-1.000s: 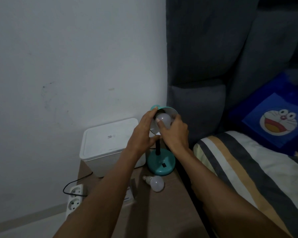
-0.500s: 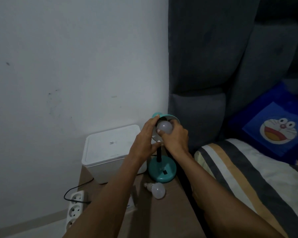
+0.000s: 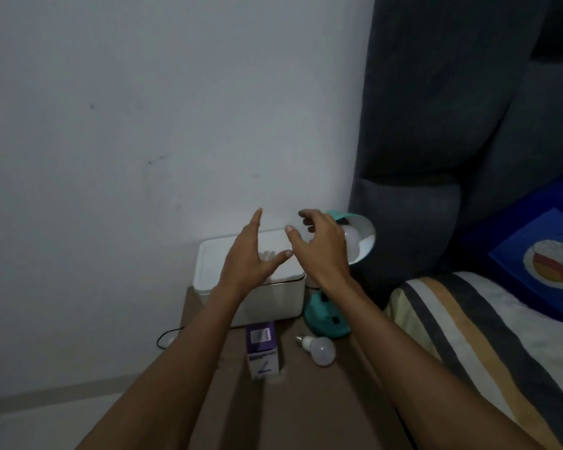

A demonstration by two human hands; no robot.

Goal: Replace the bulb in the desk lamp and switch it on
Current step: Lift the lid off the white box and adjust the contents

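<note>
Neither grip held anything: my left hand (image 3: 251,258) hung spread above the white box (image 3: 208,271), fingers fanned and thumb out to the right, and my right hand (image 3: 322,248) hovered beside it with its fingers (image 3: 307,217) loosely curled and apart, closed on nothing. Both hands were clear of the lamp, the right one just in front of the shade as the head camera saw it

The teal desk lamp (image 3: 327,319) stood on the brown worktop (image 3: 306,401) between the white box and the bed (image 3: 468,336), its round base partly hidden by my right wrist. Its shade (image 3: 363,235) faced toward me, and a white bulb (image 3: 351,241) sat inside it; I could not tell whether it was seated fully in the socket. It was not lit

A second white bulb (image 3: 319,350) lay on its side on the worktop, just in front of the lamp base, its metal cap pointing left. Near it, to the left, a small purple and white bulb carton (image 3: 262,349) lay on the worktop, against the front of the white box. A black cable (image 3: 166,336) looped off the worktop's left edge. Behind the lamp rose a dark grey padded headboard (image 3: 436,157), with a blue cartoon pillow (image 3: 540,251) on the striped bedding at the right
</note>
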